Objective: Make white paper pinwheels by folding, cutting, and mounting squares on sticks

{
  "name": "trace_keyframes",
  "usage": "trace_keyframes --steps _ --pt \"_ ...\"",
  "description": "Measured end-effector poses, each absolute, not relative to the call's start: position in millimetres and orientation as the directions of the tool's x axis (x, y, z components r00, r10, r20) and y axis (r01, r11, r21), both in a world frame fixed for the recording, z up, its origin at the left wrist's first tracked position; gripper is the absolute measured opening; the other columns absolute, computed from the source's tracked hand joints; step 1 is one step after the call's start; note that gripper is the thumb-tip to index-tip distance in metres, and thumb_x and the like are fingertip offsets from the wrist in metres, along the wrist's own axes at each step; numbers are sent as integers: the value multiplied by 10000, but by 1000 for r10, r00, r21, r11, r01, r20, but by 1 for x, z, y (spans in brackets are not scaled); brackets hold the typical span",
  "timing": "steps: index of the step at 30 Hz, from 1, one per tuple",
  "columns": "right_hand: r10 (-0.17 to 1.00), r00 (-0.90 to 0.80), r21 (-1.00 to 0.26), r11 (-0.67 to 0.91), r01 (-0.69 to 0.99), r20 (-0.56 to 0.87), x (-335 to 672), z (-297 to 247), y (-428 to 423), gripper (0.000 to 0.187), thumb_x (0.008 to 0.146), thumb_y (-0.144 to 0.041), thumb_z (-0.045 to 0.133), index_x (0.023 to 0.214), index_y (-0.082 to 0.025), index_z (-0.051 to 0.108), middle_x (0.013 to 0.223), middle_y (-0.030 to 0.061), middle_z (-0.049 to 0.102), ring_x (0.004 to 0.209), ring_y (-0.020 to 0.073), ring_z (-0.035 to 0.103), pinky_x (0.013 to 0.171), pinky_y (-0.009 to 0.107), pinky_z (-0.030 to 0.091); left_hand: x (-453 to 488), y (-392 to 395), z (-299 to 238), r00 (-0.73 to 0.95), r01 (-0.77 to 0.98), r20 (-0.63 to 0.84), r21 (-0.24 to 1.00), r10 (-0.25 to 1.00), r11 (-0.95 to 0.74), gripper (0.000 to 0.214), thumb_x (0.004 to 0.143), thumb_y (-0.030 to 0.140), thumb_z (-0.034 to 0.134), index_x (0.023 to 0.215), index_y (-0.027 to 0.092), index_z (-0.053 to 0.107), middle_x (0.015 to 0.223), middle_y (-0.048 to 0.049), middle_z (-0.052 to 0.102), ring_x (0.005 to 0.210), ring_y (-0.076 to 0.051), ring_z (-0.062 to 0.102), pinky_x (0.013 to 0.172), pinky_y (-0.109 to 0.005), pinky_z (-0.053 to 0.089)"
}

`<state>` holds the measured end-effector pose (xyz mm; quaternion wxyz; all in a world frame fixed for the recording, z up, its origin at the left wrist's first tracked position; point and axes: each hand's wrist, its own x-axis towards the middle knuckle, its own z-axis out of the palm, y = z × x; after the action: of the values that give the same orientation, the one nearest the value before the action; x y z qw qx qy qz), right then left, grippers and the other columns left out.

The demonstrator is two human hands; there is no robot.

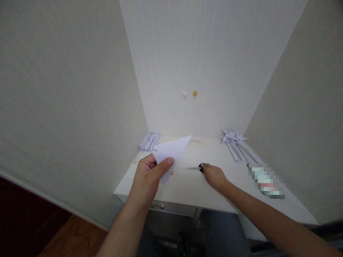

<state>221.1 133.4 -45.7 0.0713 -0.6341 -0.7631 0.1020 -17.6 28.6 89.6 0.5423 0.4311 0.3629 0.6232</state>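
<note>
My left hand (pixel 150 175) is raised over the left part of the white desk (pixel 187 189), pinching a folded white paper triangle (pixel 173 150) between thumb and fingers; the paper's tip points up and to the right. My right hand (pixel 214 176) rests on the desk near the middle, fingers curled over the black handles of a pair of scissors (pixel 197 167). The scissor blades point left across the desk top.
A bundle of rolled paper sticks (pixel 149 141) lies at the back left. Folded paper pinwheels on sticks (pixel 237 144) lie at the back right. A blurred flat item (pixel 265 180) sits to the right. Two wall hooks (pixel 189 94) hang on the back panel. Walls close in on both sides.
</note>
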Motion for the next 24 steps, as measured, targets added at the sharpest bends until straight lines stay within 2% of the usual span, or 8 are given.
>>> trace_keyframes --steps 3,6,7,8,9,11,13,24 --pt "984 -145 -413 177 893 108 212 -19 119 192 999 -207 548 1046 -109 706 1139 165 713 977 250 699 911 443 546 -18 30 86 -39 -382 162 910 986 -164 153 730 277 854 818 166 795 661 1 705 564 -89 598 582 -188 503" --pt "968 -149 -602 243 761 202 190 23 85 280 1023 -338 491 1067 -170 711 951 86 760 855 194 720 799 323 573 -17 33 79 -30 -386 173 907 985 -171 179 760 261 836 921 191 802 796 -17 757 667 -117 653 677 -221 537" --pt "957 -169 -686 287 669 235 182 38 71 305 1021 -392 480 1056 -195 711 898 51 759 808 171 717 743 286 577 -15 35 77 -25 -377 180 909 983 -176 193 769 261 830 949 196 801 836 -23 766 714 -130 668 710 -233 541" --pt "941 -185 -856 336 393 285 173 51 58 277 975 -403 564 1025 -183 724 853 56 755 775 181 708 709 295 577 -14 35 75 -21 -364 190 913 982 -184 198 777 264 825 962 196 801 864 -29 771 757 -142 678 735 -241 542" --pt "931 -190 -933 338 127 311 166 62 47 239 910 -400 658 999 -191 734 814 46 751 755 185 698 688 304 574 -12 36 73 -15 -350 201 917 980 -193 194 782 267 821 960 193 800 881 -33 773 787 -151 680 747 -246 539" --pt "940 -169 -947 269 -174 297 154 76 31 167 813 -340 761 907 -203 743 740 20 734 677 161 668 630 288 564 -7 36 71 -6 -324 218 923 976 -208 165 788 275 816 926 186 800 870 -31 769 784 -150 670 727 -240 527" --pt "955 -159 -932 195 -305 252 148 79 24 131 772 -298 791 844 -201 740 696 8 718 641 152 654 591 282 564 -3 34 70 -4 -305 223 928 975 -213 151 785 289 817 892 185 799 819 -23 759 726 -137 648 672 -230 511" --pt "978 -107 -903 118 -413 177 148 65 22 94 737 -250 802 773 -188 740 630 5 703 585 145 649 532 271 583 3 26 70 -4 -199 216 957 976 -213 139 766 314 801 788 180 773 690 -10 699 610 -123 586 563 -229 463"
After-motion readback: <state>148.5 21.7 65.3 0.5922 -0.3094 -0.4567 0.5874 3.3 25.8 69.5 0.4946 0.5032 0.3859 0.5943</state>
